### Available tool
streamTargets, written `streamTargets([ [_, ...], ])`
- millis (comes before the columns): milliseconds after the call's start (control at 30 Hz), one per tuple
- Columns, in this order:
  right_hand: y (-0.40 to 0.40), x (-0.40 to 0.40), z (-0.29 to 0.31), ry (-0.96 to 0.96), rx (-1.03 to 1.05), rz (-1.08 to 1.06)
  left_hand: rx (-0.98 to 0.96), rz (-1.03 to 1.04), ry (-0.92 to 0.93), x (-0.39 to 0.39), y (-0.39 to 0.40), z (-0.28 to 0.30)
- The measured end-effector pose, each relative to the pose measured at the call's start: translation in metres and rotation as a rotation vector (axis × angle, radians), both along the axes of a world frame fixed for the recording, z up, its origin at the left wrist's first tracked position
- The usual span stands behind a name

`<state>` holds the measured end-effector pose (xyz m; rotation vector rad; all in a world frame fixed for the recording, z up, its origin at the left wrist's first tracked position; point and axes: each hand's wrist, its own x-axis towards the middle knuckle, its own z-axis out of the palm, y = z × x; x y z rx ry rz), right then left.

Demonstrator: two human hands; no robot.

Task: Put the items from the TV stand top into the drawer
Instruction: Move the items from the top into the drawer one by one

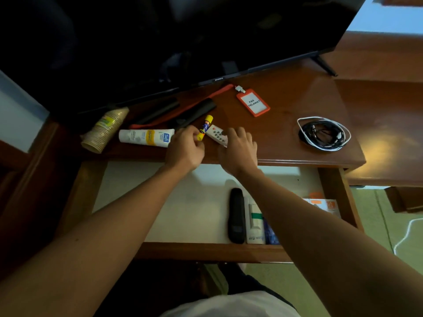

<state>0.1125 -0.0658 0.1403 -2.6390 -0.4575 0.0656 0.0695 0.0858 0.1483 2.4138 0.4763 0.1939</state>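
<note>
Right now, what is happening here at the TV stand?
A person is clearing the TV stand top into the open drawer below. The left hand grips a yellow glue stick; the right hand rests on a small white remote. A black remote already lies in the drawer. A tube, cups, badge and cables remain on top.

dim room, dark TV (183, 37) fills the upper frame on a glossy reddish-brown wooden stand top (297, 97); pale blue wall (389, 19) upper right and far left; green floor (370, 225) lower right; warm light patch on wood at right edge
</note>
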Motion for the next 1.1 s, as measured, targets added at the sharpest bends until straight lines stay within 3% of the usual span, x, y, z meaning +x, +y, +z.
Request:
streamTargets([
  [300, 0.014, 0.040, 0.009, 0.122, -0.223, 0.128, 0.239, -0.081, 0.094, 0.072, 0.036, 0.017],
  [567, 0.017, 0.046, 0.006, 0.112, -0.181, 0.098, 0.445, -0.104, 0.348, 0.087, 0.044, 0.000],
  [1100, 0.009, 0.046, 0.006, 0.210, -0.040, -0.112, 0.406, -0.034, 0.294, 0.092, 0.041, 0.010],
])
